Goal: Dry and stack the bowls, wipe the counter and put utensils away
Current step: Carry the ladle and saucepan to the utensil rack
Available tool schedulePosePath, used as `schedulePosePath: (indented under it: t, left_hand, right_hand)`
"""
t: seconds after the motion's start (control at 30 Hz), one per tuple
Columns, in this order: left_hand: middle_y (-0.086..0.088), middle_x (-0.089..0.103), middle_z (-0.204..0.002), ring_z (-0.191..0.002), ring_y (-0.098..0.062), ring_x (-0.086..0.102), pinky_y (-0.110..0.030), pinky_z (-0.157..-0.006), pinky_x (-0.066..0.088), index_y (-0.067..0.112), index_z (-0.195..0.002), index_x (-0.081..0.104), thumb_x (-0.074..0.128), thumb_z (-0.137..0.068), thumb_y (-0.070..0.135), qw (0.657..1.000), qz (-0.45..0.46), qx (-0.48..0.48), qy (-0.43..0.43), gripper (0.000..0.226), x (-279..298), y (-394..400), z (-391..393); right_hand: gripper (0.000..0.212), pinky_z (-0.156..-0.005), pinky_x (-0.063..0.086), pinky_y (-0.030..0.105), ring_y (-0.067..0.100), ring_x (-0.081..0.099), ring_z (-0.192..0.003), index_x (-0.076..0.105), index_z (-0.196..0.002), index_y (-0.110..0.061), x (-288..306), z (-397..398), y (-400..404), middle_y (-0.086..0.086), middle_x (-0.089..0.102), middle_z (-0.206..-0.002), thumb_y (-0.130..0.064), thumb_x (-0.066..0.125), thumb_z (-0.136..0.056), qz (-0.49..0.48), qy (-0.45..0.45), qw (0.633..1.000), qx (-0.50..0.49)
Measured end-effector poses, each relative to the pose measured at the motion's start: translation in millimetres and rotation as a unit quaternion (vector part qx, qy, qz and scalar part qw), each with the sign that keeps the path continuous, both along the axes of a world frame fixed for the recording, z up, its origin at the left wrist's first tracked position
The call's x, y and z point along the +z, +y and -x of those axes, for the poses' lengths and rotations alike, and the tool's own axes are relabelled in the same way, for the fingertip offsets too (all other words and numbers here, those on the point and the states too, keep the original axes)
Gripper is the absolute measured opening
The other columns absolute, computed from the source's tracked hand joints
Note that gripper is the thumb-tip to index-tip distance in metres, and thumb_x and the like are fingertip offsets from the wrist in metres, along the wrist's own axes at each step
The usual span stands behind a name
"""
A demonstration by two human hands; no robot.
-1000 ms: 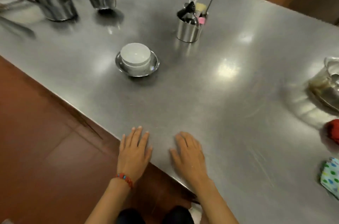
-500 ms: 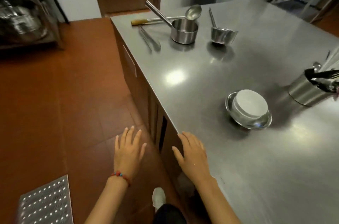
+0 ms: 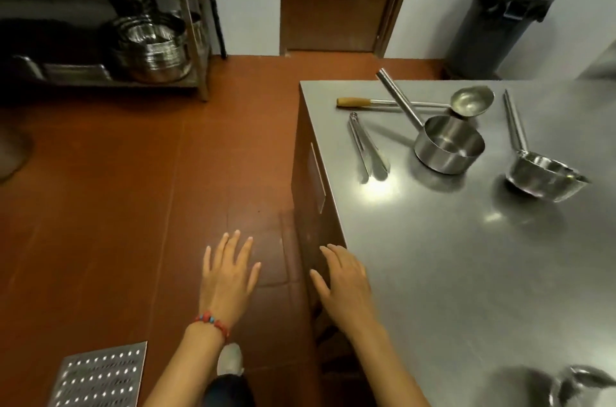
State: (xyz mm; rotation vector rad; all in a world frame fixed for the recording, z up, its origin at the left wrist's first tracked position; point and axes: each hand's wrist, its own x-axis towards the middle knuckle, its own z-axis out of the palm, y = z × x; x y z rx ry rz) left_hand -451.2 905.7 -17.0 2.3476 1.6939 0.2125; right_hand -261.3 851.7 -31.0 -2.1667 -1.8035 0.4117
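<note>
Nothing was held: the left hand (image 3: pixel 229 276) was stretched flat over the floor with fingers (image 3: pixel 233 245) spread, the right hand (image 3: pixel 345 283) likewise empty at the bench (image 3: pixel 466 273) edge. The utensils, tongs (image 3: pixel 366 148), ladle (image 3: pixel 471 101) and saucepan (image 3: pixel 448 145), were left at one o'clock. A careless reach could probably have knocked the tongs off the near edge.

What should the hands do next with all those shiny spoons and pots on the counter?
Probably reach the right hand forward to the tongs, the nearest utensil. Both hands are empty, fingers spread, the left hand out over the floor. The tongs, ladle and two long-handled pots lie loose on the counter, not yet put away.
</note>
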Motion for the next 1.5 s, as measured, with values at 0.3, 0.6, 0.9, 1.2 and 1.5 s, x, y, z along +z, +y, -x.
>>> schedulePosePath:
  t: [0.3, 0.6, 0.9, 1.2, 1.5]
  left_hand:
    - [-0.022, 0.062, -0.117, -0.109, -0.041, 0.058, -0.061, -0.087, 0.044, 0.003, -0.11, 0.065, 0.032, -0.081, 0.035, 1.0, -0.015, -0.016, 0.013, 0.054, 8.5, 221.1, 20.8]
    - [-0.022, 0.063, -0.117, -0.109, -0.04, 0.058, -0.061, -0.086, 0.044, 0.004, -0.111, 0.064, 0.07, -0.073, 0.024, 0.99, -0.083, -0.111, -0.008, 0.043, 12.5, 413.2, -13.6]
    - [-0.018, 0.063, -0.118, -0.11, -0.036, 0.059, -0.059, -0.087, 0.045, 0.007, -0.111, 0.065, 0.034, -0.081, 0.035, 0.974, -0.065, -0.218, 0.011, 0.051, 18.8, 569.2, -120.1]
    - [-0.019, 0.063, -0.117, -0.109, -0.039, 0.059, -0.06, -0.085, 0.046, 0.007, -0.11, 0.066, 0.056, -0.076, 0.029, 0.914, -0.083, -0.396, -0.02, 0.042, 30.0, 643.2, -241.7]
    - [-0.019, 0.064, -0.116, -0.107, -0.039, 0.06, -0.06, -0.085, 0.045, 0.006, -0.108, 0.066, 0.056, -0.081, 0.029, 0.787, -0.064, -0.613, -0.037, 0.038, 13.3, 650.1, -343.5]
  right_hand:
    - [0.049, -0.109, 0.027, 0.032, 0.016, 0.04, -0.13, 0.041, -0.135, -0.018, -1.2, 26.0, 222.1, 0.001, 0.048, -0.137, -0.039, 0.047, -0.092, -0.039, -0.005, 0.999, -0.018]
    - [0.049, -0.112, 0.021, 0.031, 0.014, 0.034, -0.133, 0.038, -0.137, -0.022, 8.9, 4.4, 384.7, -0.002, 0.043, -0.142, -0.042, 0.044, -0.093, -0.04, 0.045, 0.993, -0.107]
    - [0.048, -0.112, 0.02, 0.031, 0.014, 0.032, -0.133, 0.036, -0.137, -0.021, 3.7, -82.5, 508.2, -0.001, 0.04, -0.143, -0.041, 0.042, -0.094, -0.046, 0.056, 0.977, -0.201]
    - [0.039, -0.091, 0.03, 0.02, 0.014, 0.048, -0.113, 0.048, -0.127, -0.02, 20.9, -143.0, 528.8, -0.005, 0.054, -0.113, -0.032, 0.053, -0.09, -0.089, 0.144, 0.893, -0.417]
    - [0.04, -0.104, 0.029, 0.023, 0.018, 0.044, -0.125, 0.05, -0.128, -0.012, 23.2, -166.1, 523.1, 0.005, 0.052, -0.132, -0.026, 0.055, -0.091, -0.181, 0.204, 0.689, -0.671]
